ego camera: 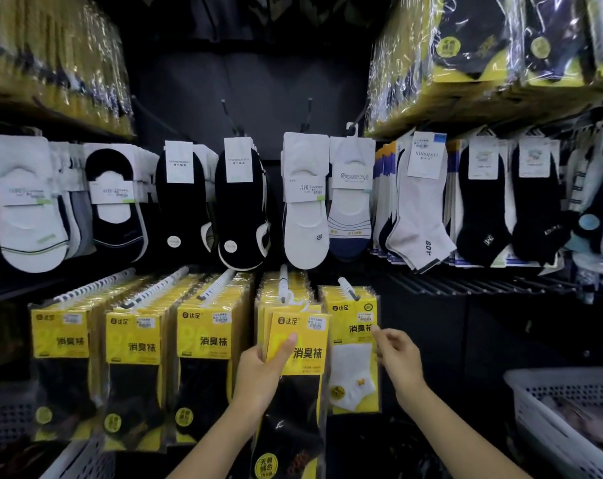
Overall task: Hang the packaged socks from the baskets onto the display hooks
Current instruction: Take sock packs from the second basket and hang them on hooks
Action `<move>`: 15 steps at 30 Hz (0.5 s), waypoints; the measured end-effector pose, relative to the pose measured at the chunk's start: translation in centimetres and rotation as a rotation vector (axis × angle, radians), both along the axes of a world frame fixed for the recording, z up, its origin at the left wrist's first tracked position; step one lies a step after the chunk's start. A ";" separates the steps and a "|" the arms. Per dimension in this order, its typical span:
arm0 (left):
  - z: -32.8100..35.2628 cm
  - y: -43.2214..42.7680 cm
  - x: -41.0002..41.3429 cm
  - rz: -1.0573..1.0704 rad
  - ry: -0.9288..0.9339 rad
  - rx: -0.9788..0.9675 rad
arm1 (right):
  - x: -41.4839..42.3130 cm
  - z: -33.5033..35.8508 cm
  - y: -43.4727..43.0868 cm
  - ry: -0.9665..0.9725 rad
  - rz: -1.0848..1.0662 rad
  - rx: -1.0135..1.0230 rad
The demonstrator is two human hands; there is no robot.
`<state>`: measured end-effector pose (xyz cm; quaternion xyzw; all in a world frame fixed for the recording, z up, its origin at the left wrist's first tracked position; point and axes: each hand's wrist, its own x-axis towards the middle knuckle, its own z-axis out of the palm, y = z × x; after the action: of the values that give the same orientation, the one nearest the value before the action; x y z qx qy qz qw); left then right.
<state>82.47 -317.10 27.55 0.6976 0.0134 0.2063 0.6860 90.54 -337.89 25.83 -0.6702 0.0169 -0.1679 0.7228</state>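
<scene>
The left hand (262,371) grips a yellow pack of black socks (303,354), thumb pressed on its front, with the pack's white hanger just at the tip of a display hook (283,283) already loaded with matching packs. The right hand (400,361) has loosely curled fingers at the right edge of the neighbouring pack of white socks (353,371), though I cannot tell whether it pinches that pack. Further out, three full rows of yellow packs (134,340) hang to the left and a white plastic basket (535,409) sits low on the right.
</scene>
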 end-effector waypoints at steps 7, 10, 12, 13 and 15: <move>-0.4 -3.0 0.3 -0.022 0.027 -0.067 | -4.5 2.0 2.6 -0.079 0.334 -0.062; -0.3 -3.3 0.4 -0.047 -0.003 -0.075 | -4.7 2.0 2.5 -0.059 0.347 -0.010; -0.4 -2.9 0.4 -0.065 -0.011 -0.064 | -4.6 1.8 2.2 -0.031 0.367 0.044; -0.4 -2.6 0.5 -0.058 -0.009 -0.046 | -4.4 1.7 1.9 -0.005 0.357 0.055; -0.7 -1.5 0.8 0.001 0.010 0.010 | -4.0 1.3 1.1 0.055 0.309 0.070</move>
<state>83.23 -318.61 26.88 0.7020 0.0160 0.2034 0.6823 86.56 -336.84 27.14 -0.6435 -0.0606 -0.0354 0.7622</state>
